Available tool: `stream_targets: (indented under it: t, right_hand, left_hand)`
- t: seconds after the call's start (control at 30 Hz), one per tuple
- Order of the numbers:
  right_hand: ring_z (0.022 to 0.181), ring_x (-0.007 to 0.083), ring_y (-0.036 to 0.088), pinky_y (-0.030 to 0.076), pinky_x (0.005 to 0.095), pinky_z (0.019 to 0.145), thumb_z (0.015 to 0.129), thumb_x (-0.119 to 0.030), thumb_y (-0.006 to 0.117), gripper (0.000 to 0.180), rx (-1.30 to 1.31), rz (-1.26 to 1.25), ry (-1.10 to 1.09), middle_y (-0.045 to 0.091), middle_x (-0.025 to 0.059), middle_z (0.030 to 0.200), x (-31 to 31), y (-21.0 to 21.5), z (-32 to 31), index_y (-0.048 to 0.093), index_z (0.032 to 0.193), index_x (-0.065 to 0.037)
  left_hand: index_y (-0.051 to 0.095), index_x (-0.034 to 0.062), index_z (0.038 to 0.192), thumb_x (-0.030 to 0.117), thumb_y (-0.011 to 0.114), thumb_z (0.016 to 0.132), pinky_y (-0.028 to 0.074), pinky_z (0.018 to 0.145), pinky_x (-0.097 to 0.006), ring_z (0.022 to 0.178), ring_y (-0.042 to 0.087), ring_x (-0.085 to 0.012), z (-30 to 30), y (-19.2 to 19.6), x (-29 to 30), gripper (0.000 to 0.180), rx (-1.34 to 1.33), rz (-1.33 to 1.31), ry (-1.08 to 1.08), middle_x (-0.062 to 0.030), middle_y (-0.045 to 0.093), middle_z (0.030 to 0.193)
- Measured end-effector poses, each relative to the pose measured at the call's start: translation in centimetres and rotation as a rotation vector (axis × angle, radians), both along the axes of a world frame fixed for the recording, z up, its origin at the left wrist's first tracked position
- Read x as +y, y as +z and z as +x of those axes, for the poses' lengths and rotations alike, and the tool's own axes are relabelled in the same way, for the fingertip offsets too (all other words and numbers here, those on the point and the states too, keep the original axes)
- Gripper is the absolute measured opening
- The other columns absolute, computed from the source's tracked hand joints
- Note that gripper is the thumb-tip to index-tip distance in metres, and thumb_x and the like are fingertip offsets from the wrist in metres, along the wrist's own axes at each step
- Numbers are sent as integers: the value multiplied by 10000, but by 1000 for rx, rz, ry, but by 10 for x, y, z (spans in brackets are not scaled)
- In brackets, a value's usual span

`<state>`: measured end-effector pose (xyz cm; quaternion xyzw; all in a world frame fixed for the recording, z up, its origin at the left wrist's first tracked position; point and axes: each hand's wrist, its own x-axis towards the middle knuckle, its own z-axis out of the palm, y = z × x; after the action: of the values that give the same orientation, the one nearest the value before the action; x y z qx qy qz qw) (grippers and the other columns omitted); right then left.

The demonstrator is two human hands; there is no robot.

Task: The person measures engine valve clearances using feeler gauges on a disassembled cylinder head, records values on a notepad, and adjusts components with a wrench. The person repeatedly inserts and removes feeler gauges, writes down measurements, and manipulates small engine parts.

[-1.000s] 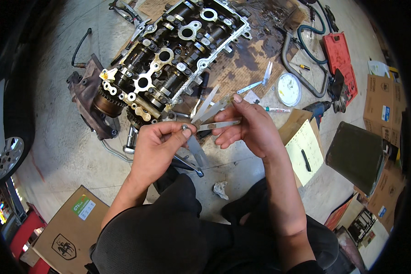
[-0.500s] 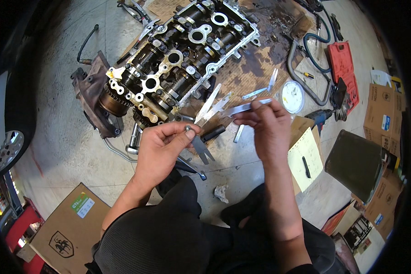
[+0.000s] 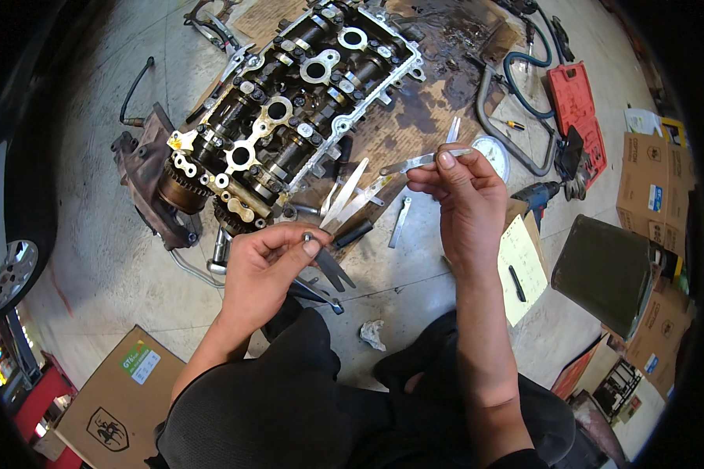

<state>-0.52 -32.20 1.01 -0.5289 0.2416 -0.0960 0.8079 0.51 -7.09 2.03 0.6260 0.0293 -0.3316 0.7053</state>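
1. Steel strips, thin and bright, make up the feeler gauge set; its blades fan out from a pivot screw at the lower end, several pale ones pointing up and right and a darker one hanging down.
2. One more blade, long and narrow, stands apart from the fan, lying almost level with its tip toward the left.
3. The left hand is closed around the pivot end of the set, thumb pressed on the screw head and fingers curled beneath.
4. The right hand pinches the separate blade between thumb and fingertips, the other fingers loosely bent.
5. Both hands hover above the concrete floor, just in front of the engine cylinder head, which sits on stained cardboard.
6. A round dial gauge and a yellow notepad lie to the right of the right hand.
7. The handle of the set is hidden inside the left palm, and I cannot tell how many blades overlap in the fan.
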Motion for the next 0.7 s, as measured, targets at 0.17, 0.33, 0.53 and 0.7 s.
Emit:
stream_targets:
  t: [0.17,0.33,0.53,0.7]
  right_hand:
    - [735,244,720,601,333,663,922,-85,640,118,46,12,-10,701,168,809,2,-2,-5,603,956,22]
    - [729,269,722,609,348,628,898,-97,665,148,160,122,89,687,152,802,24,-8,-9,599,941,30]
    - [745,185,712,587,276,629,930,-43,616,110,123,258,226,684,116,839,46,-17,-22,609,1008,33]
    - [731,153,696,577,259,636,939,-40,597,100,152,140,278,667,85,810,52,-21,-26,597,1003,37]
  left_hand:
    - [706,-40,993,65,644,905,503,768,-247,852,629,-107,0,2,-2,150,-2,65,0,-83,700,998]
    - [710,-36,1006,35,635,906,507,761,-236,859,618,-94,-3,-5,0,144,-38,117,30,-83,697,1024]
    - [701,-43,1004,53,636,912,477,749,-219,844,609,-101,-6,-9,-5,148,-100,148,32,-81,685,1012]
    - [702,-43,995,71,655,909,476,739,-220,842,606,-103,-10,-9,-6,151,-106,173,19,-85,682,1007]
